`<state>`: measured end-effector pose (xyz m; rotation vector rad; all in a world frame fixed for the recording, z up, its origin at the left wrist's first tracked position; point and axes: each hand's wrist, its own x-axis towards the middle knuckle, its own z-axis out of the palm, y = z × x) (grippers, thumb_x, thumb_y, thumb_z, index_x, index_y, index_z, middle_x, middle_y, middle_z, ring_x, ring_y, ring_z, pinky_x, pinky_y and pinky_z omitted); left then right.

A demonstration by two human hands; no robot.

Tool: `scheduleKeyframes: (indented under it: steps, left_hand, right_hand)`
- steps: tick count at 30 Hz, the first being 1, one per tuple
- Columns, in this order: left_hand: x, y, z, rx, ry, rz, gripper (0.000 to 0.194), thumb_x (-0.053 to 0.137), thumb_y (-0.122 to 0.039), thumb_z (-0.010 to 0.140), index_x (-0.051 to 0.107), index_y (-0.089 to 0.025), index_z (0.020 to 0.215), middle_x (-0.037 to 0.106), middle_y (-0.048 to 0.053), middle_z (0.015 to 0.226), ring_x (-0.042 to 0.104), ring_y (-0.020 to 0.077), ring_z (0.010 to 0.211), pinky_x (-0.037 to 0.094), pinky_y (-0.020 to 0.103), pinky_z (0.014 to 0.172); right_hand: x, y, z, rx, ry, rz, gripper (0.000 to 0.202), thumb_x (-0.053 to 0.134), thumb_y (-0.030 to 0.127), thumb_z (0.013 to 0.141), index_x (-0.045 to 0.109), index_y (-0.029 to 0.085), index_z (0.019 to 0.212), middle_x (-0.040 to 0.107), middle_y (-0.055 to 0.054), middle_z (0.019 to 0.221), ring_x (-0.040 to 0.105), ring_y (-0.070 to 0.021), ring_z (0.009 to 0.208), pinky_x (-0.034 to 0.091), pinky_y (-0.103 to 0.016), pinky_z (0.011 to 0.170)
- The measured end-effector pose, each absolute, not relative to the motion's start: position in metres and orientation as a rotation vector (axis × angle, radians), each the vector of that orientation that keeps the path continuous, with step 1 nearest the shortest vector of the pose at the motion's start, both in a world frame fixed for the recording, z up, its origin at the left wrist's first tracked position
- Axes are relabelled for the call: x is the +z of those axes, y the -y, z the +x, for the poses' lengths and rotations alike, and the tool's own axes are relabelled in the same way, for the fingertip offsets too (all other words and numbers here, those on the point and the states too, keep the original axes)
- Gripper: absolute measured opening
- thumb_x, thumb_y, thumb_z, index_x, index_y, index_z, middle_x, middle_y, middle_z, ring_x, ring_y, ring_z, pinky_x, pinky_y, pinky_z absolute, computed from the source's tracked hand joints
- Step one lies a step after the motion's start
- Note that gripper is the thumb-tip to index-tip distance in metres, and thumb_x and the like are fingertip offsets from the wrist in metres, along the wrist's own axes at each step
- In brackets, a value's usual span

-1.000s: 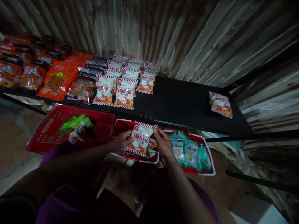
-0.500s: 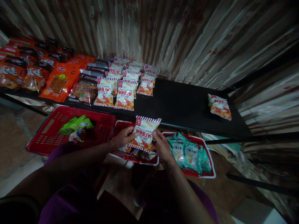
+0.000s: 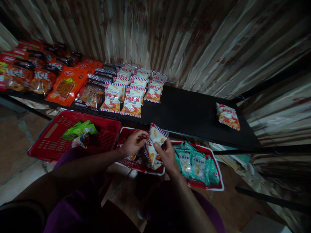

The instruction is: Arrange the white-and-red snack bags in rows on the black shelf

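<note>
My right hand (image 3: 167, 154) grips a snack bag (image 3: 155, 139) with a red-and-blue striped edge, its thumb across the front. The bag is tilted and turned partly sideways above the middle red basket (image 3: 125, 131). At the bag's left edge, my left hand (image 3: 134, 142) is closed, with thumb and fingertips pinched against it. More snack bags lie below in that basket, mostly hidden by my hands. On the black shelf (image 3: 179, 108) ahead, several matching striped bags (image 3: 132, 101) stand in rows, and a single one (image 3: 227, 116) lies near the right end.
Brown potato-slice packs (image 3: 91, 92), orange packs (image 3: 66, 82) and dark-topped bags (image 3: 43, 79) fill the shelf's left side. A left red basket (image 3: 50, 136) holds green packets (image 3: 82, 128). Teal bags (image 3: 198, 163) fill the right basket. A pleated curtain (image 3: 136, 32) hangs behind.
The held bag has turned from facing me flat to a sideways tilt. My right thumb has come onto its front. The view has shifted slightly.
</note>
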<state>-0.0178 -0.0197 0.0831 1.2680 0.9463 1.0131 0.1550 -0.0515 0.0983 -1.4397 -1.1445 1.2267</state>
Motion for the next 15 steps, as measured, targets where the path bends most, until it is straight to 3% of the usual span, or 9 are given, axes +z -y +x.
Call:
scheduleKeyframes:
  steps: [8, 12, 15]
  left_hand:
    - [0.092, 0.029, -0.024, 0.748, -0.688, 0.987, 0.057, 0.073, -0.030, 0.069, 0.053, -0.019, 0.121, 0.061, 0.008, 0.114, 0.055, 0.0214, 0.106, 0.041, 0.031, 0.092]
    - [0.077, 0.031, -0.021, 0.793, -0.803, 0.900, 0.051, 0.076, -0.032, 0.065, 0.057, -0.015, 0.109, 0.065, 0.008, 0.105, 0.059, 0.0214, 0.097, 0.044, 0.032, 0.087]
    - [0.072, 0.030, -0.020, 0.798, -0.825, 0.747, 0.049, 0.078, -0.031, 0.062, 0.059, -0.014, 0.103, 0.066, 0.008, 0.100, 0.061, 0.0215, 0.091, 0.046, 0.034, 0.084]
  right_hand:
    - [0.099, 0.053, 0.151, 1.099, 1.204, -1.447, 0.032, 0.062, 0.045, 0.072, 0.052, 0.024, 0.094, 0.056, 0.000, 0.084, 0.054, -0.0159, 0.075, 0.045, -0.028, 0.069]
    - [0.100, 0.056, 0.149, 1.179, 1.243, -1.430, 0.029, 0.053, 0.051, 0.079, 0.056, 0.026, 0.095, 0.059, 0.000, 0.079, 0.054, -0.0162, 0.071, 0.044, -0.028, 0.066]
    - [0.097, 0.053, 0.150, 1.159, 1.201, -1.446, 0.030, 0.054, 0.053, 0.079, 0.059, 0.025, 0.085, 0.059, 0.001, 0.068, 0.053, -0.0152, 0.063, 0.044, -0.028, 0.063]
